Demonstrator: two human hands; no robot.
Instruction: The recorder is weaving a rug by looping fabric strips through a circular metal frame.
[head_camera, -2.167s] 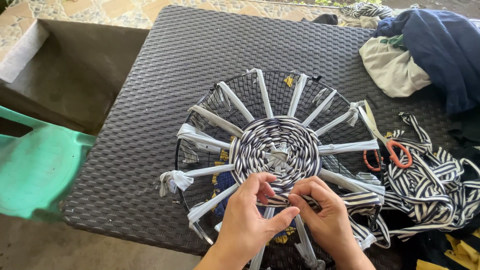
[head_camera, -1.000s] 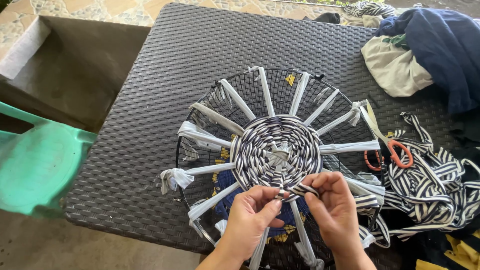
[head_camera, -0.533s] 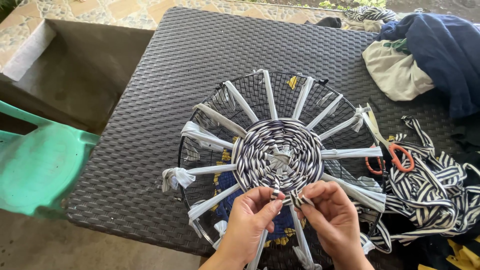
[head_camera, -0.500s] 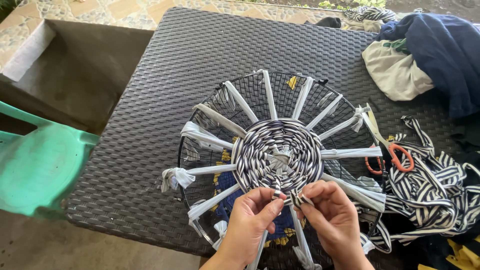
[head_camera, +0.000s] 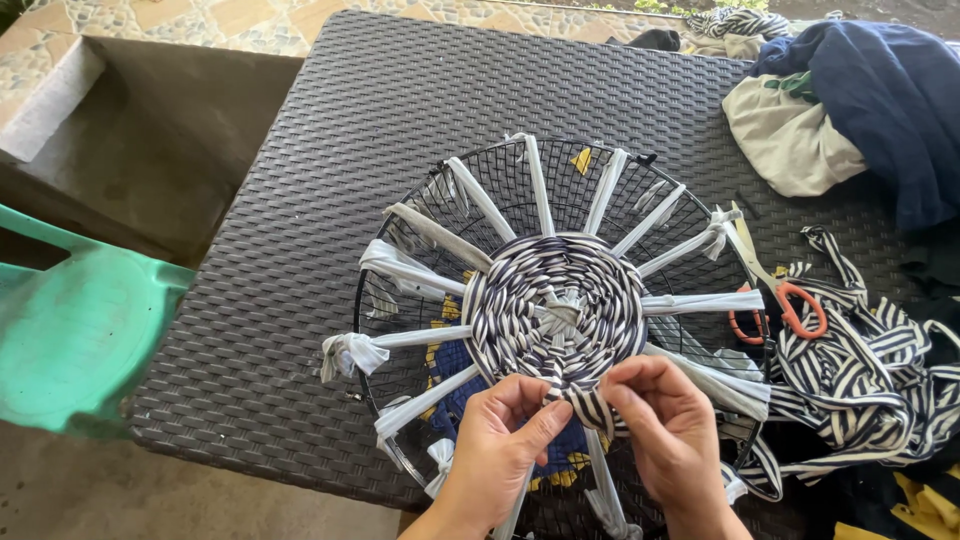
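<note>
On the dark woven table, near its front edge, left hand and right hand both pinch the striped fabric strip at the round woven mat.

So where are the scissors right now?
The orange-handled scissors lie on the dark woven table, right of the round wire frame, beside the striped fabric pile.

Two bare hands and the forearms behind them come into view at the near edge of the tabletop. The left hand wears no glove, ring, watch or bracelet, and no sleeve reaches its wrist. The right hand is equally unadorned, with a bare wrist. The fingers are slim, with short, trimmed, unpainted nails. No other clothing shows.
</note>
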